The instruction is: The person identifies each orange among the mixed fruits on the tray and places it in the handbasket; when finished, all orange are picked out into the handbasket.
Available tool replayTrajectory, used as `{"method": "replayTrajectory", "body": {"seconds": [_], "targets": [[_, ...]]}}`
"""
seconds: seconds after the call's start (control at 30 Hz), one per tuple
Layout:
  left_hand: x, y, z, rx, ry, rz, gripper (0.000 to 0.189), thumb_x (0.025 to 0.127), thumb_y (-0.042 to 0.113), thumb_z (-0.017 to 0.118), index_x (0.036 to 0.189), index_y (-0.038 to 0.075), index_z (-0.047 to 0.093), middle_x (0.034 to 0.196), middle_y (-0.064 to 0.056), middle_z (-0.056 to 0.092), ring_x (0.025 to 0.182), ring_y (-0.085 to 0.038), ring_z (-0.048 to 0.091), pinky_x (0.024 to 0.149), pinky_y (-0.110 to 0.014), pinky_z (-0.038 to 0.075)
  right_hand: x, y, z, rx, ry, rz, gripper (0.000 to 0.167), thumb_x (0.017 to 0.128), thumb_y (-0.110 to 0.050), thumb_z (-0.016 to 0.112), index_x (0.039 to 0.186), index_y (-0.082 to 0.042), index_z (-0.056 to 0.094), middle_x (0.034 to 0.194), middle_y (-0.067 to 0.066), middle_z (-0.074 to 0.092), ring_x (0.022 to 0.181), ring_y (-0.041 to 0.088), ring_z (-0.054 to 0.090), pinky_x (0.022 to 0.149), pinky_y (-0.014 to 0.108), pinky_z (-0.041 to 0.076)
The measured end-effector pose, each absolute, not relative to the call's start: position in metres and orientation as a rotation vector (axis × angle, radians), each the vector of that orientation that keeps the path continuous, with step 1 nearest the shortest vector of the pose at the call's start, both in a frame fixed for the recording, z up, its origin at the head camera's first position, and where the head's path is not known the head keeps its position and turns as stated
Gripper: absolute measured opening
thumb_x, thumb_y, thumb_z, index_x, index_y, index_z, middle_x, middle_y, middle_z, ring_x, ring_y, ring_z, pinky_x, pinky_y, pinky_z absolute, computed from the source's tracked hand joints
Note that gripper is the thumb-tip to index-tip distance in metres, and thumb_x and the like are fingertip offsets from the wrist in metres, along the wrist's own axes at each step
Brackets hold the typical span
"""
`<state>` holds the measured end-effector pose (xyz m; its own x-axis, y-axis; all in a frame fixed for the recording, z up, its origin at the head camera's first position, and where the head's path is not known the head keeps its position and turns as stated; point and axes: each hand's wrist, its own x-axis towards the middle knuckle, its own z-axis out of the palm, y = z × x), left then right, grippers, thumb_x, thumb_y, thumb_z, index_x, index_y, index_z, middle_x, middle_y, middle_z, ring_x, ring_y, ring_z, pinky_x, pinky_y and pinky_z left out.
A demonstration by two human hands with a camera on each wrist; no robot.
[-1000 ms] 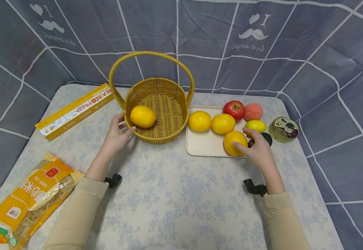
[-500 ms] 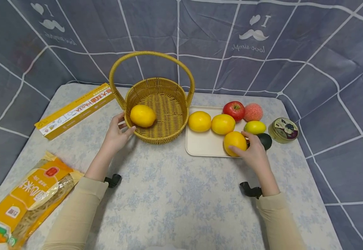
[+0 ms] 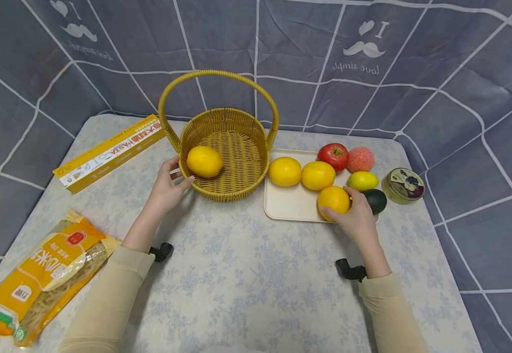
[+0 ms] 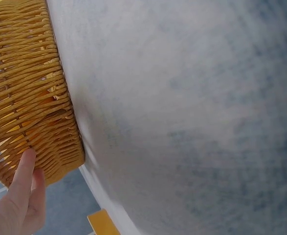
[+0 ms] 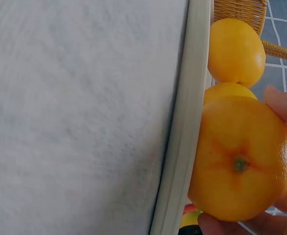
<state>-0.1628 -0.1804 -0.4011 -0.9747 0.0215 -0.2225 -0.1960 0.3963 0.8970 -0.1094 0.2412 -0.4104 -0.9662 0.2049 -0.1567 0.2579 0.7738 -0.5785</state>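
In the head view, my left hand (image 3: 167, 189) holds the near left side of a round wicker basket (image 3: 225, 195) with a tall hoop handle. The thumb lies at the rim; in the left wrist view the fingers (image 4: 22, 178) press on the woven outer wall. One yellow-orange fruit (image 3: 205, 162) lies inside the basket. My right hand (image 3: 358, 215) grips an orange (image 3: 333, 202) at the near edge of a cream tray (image 3: 288, 208), thumb and fingers on opposite sides. The right wrist view shows the same orange (image 5: 241, 159) close up, green stem spot towards the camera.
Behind the orange are two yellow-orange fruits (image 3: 284, 171), a red apple-like fruit (image 3: 334, 157), a pink rough fruit (image 3: 361, 159), a small yellow fruit (image 3: 363, 181) and a dark green fruit (image 3: 375, 201). A round tin (image 3: 403, 185) stands right; a pasta box (image 3: 110, 154) and noodle bag (image 3: 48, 277) lie left.
My right hand has moved slightly left and its thumb and fingers have closed onto the orange. The left hand stays at the basket. The head view has shifted a little.
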Motion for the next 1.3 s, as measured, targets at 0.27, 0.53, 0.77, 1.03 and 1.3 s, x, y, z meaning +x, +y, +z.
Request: {"method": "replayTrajectory", "body": {"seconds": [0.27,0.53,0.77,1.03,1.3], "targets": [[-0.164,-0.181,-0.402,-0.163,2.45,1.619,0.076,0.101,0.015,0.056,0.159,0.01,0.007,0.158,-0.019,0.02,0.144,-0.035,0.031,0.11,-0.048,0.045,-0.108,0.239,-0.411,0.414,2.883,-1.019,0.087,0.083,-0.037,0.077,0.151,-0.001,0.035,0.153,0.024,0.035,0.138,0.042,0.037,0.113,0.06,0.033],[-0.163,-0.181,-0.401,-0.16,2.448,1.629,0.076,0.101,0.015,0.056,0.159,0.01,0.007,0.157,-0.019,0.021,0.144,-0.035,0.031,0.11,-0.047,0.044,-0.102,0.244,-0.398,0.422,2.886,-1.139,0.084,0.083,-0.035,0.078,0.149,-0.003,0.037,0.148,0.022,0.042,0.13,0.04,0.043,0.111,0.058,0.038],[-0.165,-0.181,-0.405,-0.158,2.448,1.628,0.075,0.101,0.014,0.055,0.158,0.009,0.007,0.157,-0.02,0.021,0.144,-0.036,0.031,0.109,-0.048,0.046,-0.098,0.239,-0.375,0.371,2.899,-1.242,0.083,0.083,-0.033,0.078,0.149,-0.004,0.038,0.144,0.022,0.045,0.127,0.039,0.045,0.109,0.056,0.04],[-0.164,-0.183,-0.402,-0.164,2.454,1.617,0.075,0.101,0.016,0.055,0.158,0.009,0.007,0.158,-0.019,0.02,0.145,-0.035,0.031,0.11,-0.048,0.045,-0.112,0.21,-0.36,0.147,2.855,-1.478,0.079,0.082,-0.029,0.081,0.147,-0.008,0.042,0.143,0.014,0.049,0.124,0.032,0.048,0.1,0.045,0.045],[-0.164,-0.182,-0.401,-0.168,2.446,1.622,0.076,0.101,0.016,0.056,0.159,0.011,0.007,0.159,-0.019,0.02,0.145,-0.035,0.031,0.11,-0.047,0.045,-0.144,0.161,-0.356,-0.128,2.678,-1.688,0.078,0.08,-0.024,0.083,0.146,-0.012,0.044,0.144,0.008,0.049,0.128,0.026,0.047,0.106,0.046,0.045]]}}
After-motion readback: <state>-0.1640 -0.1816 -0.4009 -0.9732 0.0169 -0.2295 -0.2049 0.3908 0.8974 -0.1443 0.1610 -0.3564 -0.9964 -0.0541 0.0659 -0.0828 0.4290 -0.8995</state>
